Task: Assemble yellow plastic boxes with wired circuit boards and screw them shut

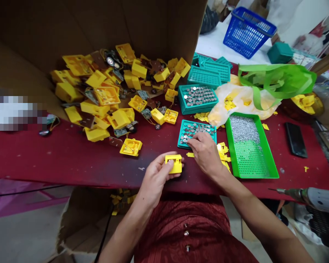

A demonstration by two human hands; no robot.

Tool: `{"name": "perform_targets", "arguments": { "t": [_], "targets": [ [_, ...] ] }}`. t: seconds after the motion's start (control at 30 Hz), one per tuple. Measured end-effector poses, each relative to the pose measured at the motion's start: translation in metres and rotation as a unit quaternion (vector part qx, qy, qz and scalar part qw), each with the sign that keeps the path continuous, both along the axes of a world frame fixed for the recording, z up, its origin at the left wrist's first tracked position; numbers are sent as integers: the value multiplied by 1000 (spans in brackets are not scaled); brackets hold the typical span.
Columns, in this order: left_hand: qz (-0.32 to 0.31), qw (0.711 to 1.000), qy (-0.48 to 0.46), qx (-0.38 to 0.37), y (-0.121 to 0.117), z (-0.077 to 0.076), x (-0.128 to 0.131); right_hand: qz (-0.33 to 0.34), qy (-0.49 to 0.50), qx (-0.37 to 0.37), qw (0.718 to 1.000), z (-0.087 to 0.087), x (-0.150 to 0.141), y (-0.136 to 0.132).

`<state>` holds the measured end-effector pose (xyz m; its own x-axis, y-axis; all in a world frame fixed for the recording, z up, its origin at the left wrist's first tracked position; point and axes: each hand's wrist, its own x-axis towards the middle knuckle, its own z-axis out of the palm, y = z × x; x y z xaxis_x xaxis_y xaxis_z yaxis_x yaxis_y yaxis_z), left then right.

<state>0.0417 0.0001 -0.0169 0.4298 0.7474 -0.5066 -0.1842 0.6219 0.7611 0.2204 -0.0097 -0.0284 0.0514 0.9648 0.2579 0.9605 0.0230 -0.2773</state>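
Yellow plastic case point(174, 163): one, boxy, with a squared notch in its upper face, gripped in the left hand point(155, 179) just above the red table cover point(71, 157). Left hand closed around the case, thumb on the near side and fingers passing beneath it; the case's underside is hidden. Right hand point(205, 153) lies just beside it, narrowly curled, fingertips point(190, 143) touching button cells point(194, 129) in a teal tray point(214, 136); whether a cell is pinched between them cannot be told. Behind the tray: stacked teal trays point(197, 98), the top one loaded with more cells, and empty-looking teal trays beyond. To the right: green tray point(265, 153) holding a mound of small silver parts, plastic bag point(244, 104) with yellow pieces inside, black phone point(295, 139), and electric drill point(318, 199) at the table's near edge. To the left: heap of open yellow cases and circuit boards point(98, 95) against a cardboard box wall point(44, 36). Further off: blue basket point(248, 33), beyond the table.
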Motion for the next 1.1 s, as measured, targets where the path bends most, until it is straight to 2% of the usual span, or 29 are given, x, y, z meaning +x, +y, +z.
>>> {"name": "perform_targets", "arguments": {
  "t": [0.17,0.27,0.37,0.5,0.63,0.77,0.93,1.0,1.1],
  "targets": [
    [4,999,-48,-6,-3,3,1,-3,7,-3,1000,5,-1,4],
    [22,998,-56,-3,-5,2,3,-17,126,25,992,16,-3,-4],
    [33,998,-51,9,-6,-2,6,-34,322,26,946,27,-12,-17],
    [13,998,-53,39,-8,-10,12,-55,442,-16,895,25,-26,-30],
    [-4,996,-34,82,-11,-12,17,-75,475,-31,876,16,-29,-30],
    [-17,987,54,153,-15,-9,20,-90,484,-39,869,14,-27,-32],
    [-44,964,136,222,-21,-5,22,-97,411,-24,906,19,-24,-37],
    [-49,967,126,218,-22,-6,22,-105,411,-55,904,19,-19,-36],
    [-51,981,72,171,-23,-8,22,-90,456,-157,871,18,-7,-31]
  ]
}}
